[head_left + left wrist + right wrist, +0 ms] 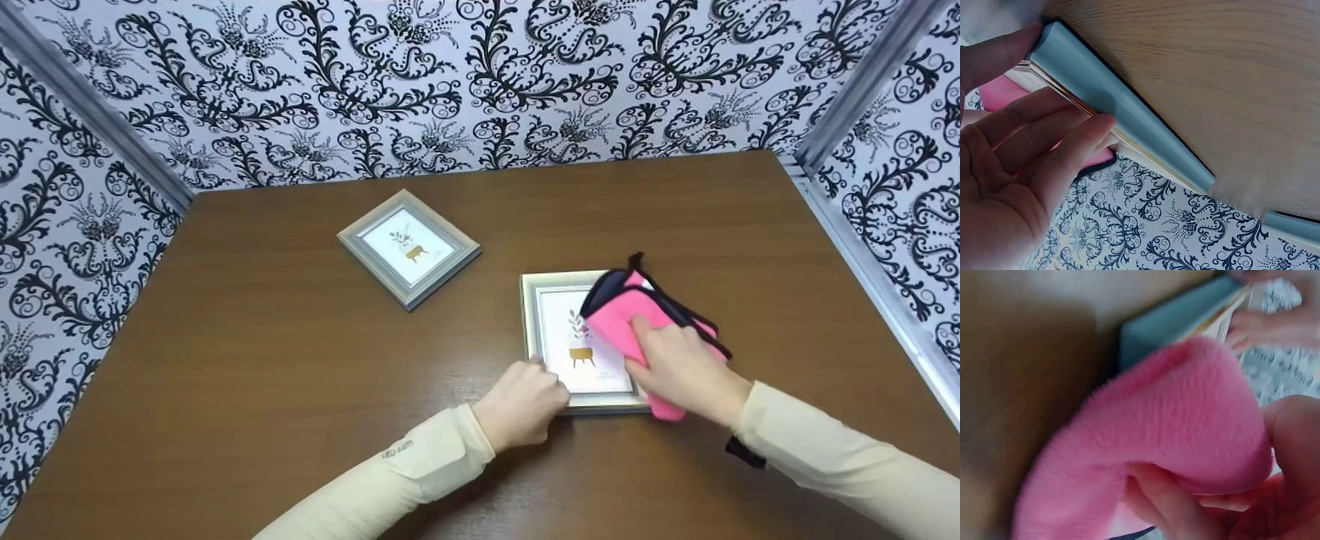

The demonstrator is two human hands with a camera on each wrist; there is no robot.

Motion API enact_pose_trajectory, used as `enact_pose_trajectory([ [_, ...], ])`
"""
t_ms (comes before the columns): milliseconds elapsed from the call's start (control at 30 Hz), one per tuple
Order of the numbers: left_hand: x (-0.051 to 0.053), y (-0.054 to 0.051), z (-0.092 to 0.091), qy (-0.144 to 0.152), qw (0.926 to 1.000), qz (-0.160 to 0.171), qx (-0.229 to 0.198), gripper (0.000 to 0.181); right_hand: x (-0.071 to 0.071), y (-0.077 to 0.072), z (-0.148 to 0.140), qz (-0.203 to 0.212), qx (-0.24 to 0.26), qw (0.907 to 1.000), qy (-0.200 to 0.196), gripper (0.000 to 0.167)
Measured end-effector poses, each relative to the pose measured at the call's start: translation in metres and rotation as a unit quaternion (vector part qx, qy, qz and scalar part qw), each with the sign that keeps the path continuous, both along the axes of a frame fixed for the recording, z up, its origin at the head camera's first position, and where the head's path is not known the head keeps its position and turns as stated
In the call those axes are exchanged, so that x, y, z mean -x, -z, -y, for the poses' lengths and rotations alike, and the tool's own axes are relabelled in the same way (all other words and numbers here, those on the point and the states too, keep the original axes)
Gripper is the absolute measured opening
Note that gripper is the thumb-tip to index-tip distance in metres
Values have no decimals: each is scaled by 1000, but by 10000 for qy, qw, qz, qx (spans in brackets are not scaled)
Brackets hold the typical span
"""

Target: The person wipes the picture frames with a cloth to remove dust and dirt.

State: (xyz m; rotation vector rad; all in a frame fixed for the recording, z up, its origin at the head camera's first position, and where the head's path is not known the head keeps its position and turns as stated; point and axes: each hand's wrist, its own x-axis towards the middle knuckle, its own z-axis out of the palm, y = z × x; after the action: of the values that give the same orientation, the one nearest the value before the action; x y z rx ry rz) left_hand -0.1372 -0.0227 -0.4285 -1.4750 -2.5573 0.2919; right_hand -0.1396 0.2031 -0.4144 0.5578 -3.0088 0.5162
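Observation:
A picture frame (532, 319) with a pale and silver border lies on the brown table, its print of a plant in a yellow pot facing up. My left hand (521, 403) holds it at the near left corner; in the left wrist view the thumb lies at the end of the grey frame side (1100, 93) and the fingers curl by its edge. My right hand (686, 369) grips a folded pink cloth (619, 319) with black trim, bunched between thumb and fingers in the right wrist view. The cloth covers the frame's right part.
A second, similar picture frame (375, 262) lies turned at an angle, farther back and to the left on the table (300, 375). Patterned black-and-white walls (420, 82) with metal posts (862, 90) stand around the table's back and sides.

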Motion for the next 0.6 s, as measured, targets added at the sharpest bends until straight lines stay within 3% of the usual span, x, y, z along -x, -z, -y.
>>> enact_pose_trajectory([
  [167, 0, -1, 0, -39, 10000, 58, 64, 10, -18, -4, 6, 36, -246, 9996, -108, 31],
  [300, 1, -1, -1, -62, 9999, 118, 60, 10, -21, -7, 6, 248, -188, 9995, 26, 30],
  [467, 1, -1, -2, -48, 9999, 114, 89, 10, -6, -12, 3, 617, 158, 9977, 220, 26],
  [600, 0, -3, -2, -47, 9998, 45, 196, 10, 13, -13, 1, 876, 351, 9948, 381, 37],
])
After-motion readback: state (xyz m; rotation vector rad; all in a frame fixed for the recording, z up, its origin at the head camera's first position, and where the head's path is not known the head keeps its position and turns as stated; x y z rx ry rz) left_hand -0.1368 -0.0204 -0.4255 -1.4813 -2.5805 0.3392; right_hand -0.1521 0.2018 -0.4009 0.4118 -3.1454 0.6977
